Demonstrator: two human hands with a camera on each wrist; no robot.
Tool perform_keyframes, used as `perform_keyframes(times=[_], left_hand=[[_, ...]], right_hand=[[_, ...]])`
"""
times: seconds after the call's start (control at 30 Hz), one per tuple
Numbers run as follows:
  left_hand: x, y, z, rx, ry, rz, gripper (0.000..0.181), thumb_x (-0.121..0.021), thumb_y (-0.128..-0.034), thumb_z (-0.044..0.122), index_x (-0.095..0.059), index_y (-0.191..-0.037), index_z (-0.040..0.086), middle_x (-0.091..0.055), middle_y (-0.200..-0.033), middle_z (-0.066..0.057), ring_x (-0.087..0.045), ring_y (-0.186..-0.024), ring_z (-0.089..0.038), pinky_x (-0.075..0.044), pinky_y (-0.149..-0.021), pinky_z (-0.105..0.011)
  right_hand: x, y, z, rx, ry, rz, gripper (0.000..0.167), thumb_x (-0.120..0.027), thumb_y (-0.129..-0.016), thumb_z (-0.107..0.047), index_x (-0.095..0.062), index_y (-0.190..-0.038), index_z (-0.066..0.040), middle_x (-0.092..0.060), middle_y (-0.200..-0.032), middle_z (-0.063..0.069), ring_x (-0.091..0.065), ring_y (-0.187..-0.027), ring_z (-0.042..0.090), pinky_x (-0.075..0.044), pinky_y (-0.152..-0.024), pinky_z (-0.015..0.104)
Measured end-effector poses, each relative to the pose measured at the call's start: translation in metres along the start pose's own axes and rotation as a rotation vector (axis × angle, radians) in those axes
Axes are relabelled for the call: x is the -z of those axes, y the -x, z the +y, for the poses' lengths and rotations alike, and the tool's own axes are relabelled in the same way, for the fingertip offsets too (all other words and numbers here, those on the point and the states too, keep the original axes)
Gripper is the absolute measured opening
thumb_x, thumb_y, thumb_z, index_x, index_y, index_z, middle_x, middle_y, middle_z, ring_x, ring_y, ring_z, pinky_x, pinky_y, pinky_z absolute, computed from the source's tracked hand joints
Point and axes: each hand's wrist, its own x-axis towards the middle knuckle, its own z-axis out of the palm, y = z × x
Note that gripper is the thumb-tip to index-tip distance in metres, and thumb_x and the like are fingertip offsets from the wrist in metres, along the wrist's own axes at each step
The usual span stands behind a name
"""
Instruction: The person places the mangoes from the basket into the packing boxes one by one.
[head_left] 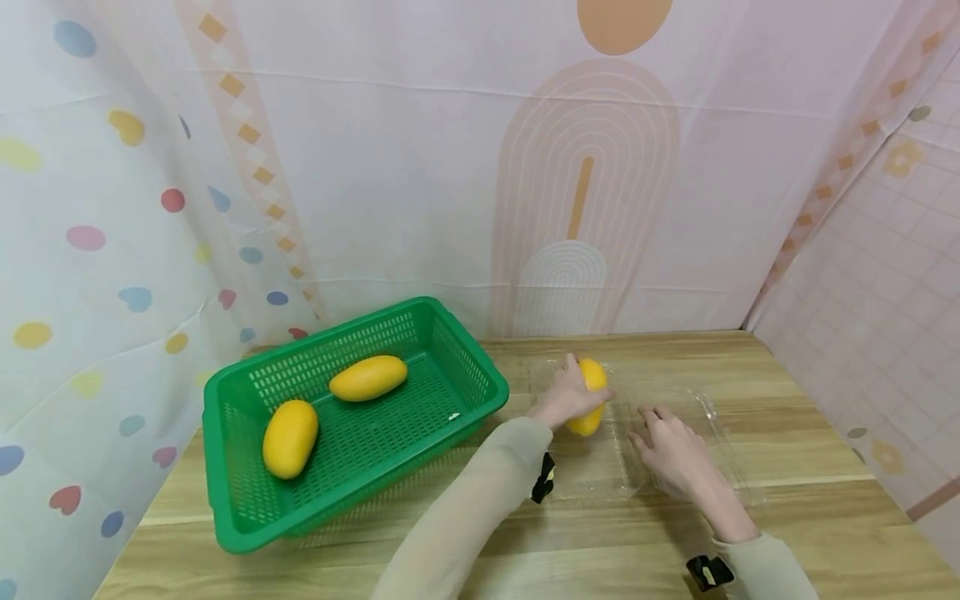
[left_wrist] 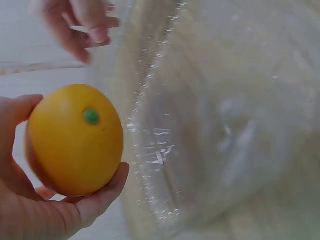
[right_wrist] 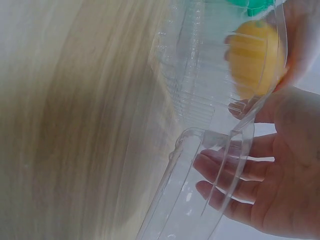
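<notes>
My left hand [head_left: 564, 400] grips a yellow mango [head_left: 589, 422] above the left half of a clear plastic clamshell box [head_left: 624, 471], which lies opened out on the table. In the left wrist view, thumb and fingers wrap round the mango [left_wrist: 75, 145], and a green stem spot shows on its end. At the box's right half is my right hand [head_left: 675, 454], fingers loosely extended and holding nothing. The right wrist view has these fingers seen through the clear plastic wall [right_wrist: 200, 132]; whether they touch it I cannot tell.
A green plastic basket [head_left: 491, 392] stands on the left of the wooden table [head_left: 795, 417]. Inside it lie two more mangoes, one at the left [head_left: 290, 439] and one near the back [head_left: 368, 378]. Patterned cloth [head_left: 405, 167] hangs behind the table and at both sides.
</notes>
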Motion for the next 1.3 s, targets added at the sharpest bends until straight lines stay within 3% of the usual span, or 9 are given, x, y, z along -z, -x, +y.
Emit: perform_keyframes(times=[0.17,0.27,0.5,0.73,1.1,1.3], left_hand=[[-0.011,-0.002,-0.005,-0.003,-0.066,0.018,0.081,-0.066,-0.0841,0.048,-0.026,-0.143,0.009,-0.053,-0.124,-0.018,-0.058,-0.105,-0.031,-0.047,-0.087,-0.046],[-0.015,-0.003,-0.009,-0.018,-0.056,0.021,0.078,-0.065,-0.0864,0.045,-0.026,-0.144,0.008,-0.054,-0.123,-0.021,-0.057,-0.106,-0.033,-0.049,-0.086,-0.044],[-0.016,-0.006,-0.011,-0.055,-0.043,-0.006,0.061,-0.053,-0.0965,0.031,-0.026,-0.146,0.009,-0.046,-0.140,-0.023,-0.049,-0.127,-0.035,-0.043,-0.103,-0.046],[-0.013,-0.005,-0.013,-0.136,-0.129,-0.046,0.044,-0.053,-0.0963,0.027,-0.043,-0.134,0.008,-0.053,-0.134,-0.015,-0.051,-0.124,-0.027,-0.043,-0.102,-0.040],[0.010,0.005,-0.010,-0.242,-0.212,-0.099,0.041,-0.050,-0.0980,0.024,-0.046,-0.133,0.004,-0.059,-0.130,-0.012,-0.057,-0.117,-0.022,-0.048,-0.095,-0.033],[0.030,0.012,-0.006,-0.267,-0.233,-0.071,0.039,-0.048,-0.0996,0.027,-0.048,-0.133,0.006,-0.060,-0.130,-0.012,-0.061,-0.108,-0.019,-0.051,-0.088,-0.031]], right_hand=[[-0.001,0.000,0.000,0.005,0.007,0.015,0.049,-0.059,-0.092,-0.020,-0.050,-0.128,0.011,-0.052,-0.126,0.032,-0.058,-0.104,0.050,-0.051,-0.079,0.058],[-0.001,0.000,0.000,0.008,0.008,0.026,0.048,-0.059,-0.092,-0.020,-0.051,-0.127,0.011,-0.054,-0.124,0.031,-0.059,-0.101,0.050,-0.051,-0.077,0.058],[0.000,0.000,0.000,0.013,0.006,0.028,0.048,-0.058,-0.092,-0.021,-0.051,-0.126,0.011,-0.054,-0.123,0.031,-0.060,-0.098,0.049,-0.051,-0.076,0.058],[0.002,0.001,0.000,0.026,0.003,0.033,0.046,-0.058,-0.092,-0.020,-0.052,-0.126,0.011,-0.054,-0.122,0.031,-0.061,-0.098,0.048,-0.052,-0.077,0.057],[0.001,0.001,0.003,0.037,-0.002,0.041,0.046,-0.059,-0.092,-0.022,-0.054,-0.125,0.010,-0.056,-0.121,0.029,-0.061,-0.099,0.046,-0.051,-0.078,0.057],[0.001,0.002,0.002,0.039,-0.003,0.041,0.046,-0.059,-0.092,-0.022,-0.054,-0.124,0.011,-0.056,-0.121,0.030,-0.061,-0.100,0.047,-0.051,-0.080,0.058]])
